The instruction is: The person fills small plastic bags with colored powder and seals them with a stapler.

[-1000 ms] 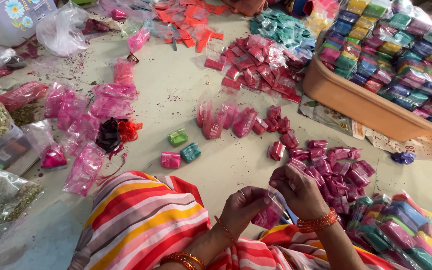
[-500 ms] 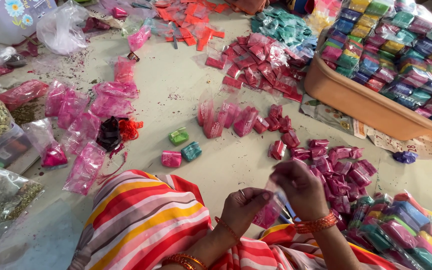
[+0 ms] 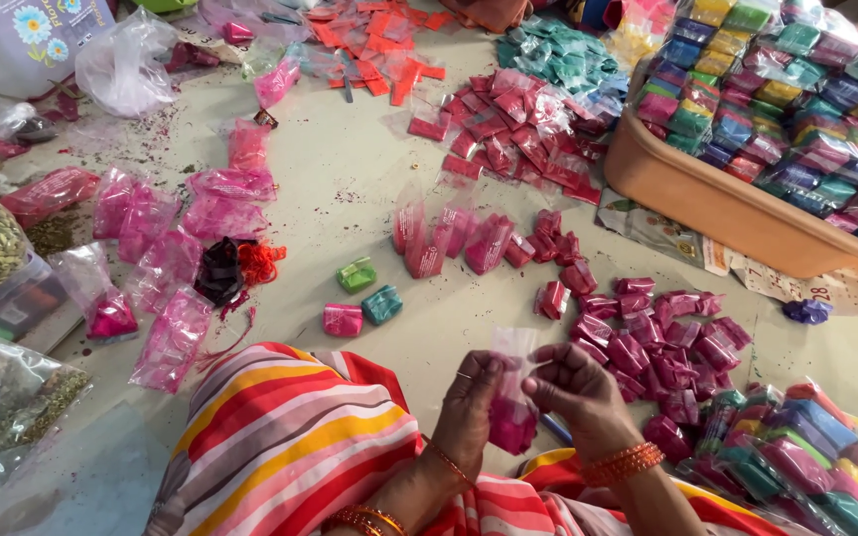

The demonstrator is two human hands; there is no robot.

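Pale, powder-dusted floor [image 3: 350, 189] spreads around, and at six o'clock both hands' fingers [image 3: 548, 359] pinch a small clear packet of pink powder [image 3: 511, 412], left hand [image 3: 469, 412] and right hand [image 3: 583, 397] seemingly mid-fold, so closing its top likely needs steady pinching, with folded pink packets [image 3: 647, 347] at three o'clock.

Both hands have shifted left, away from the heap of magenta packets [image 3: 662, 352]. The left hand [image 3: 471, 407] and right hand [image 3: 576, 392] now hold the small clear pouch of pink powder [image 3: 511, 397] upright between them, its top raised higher than before.
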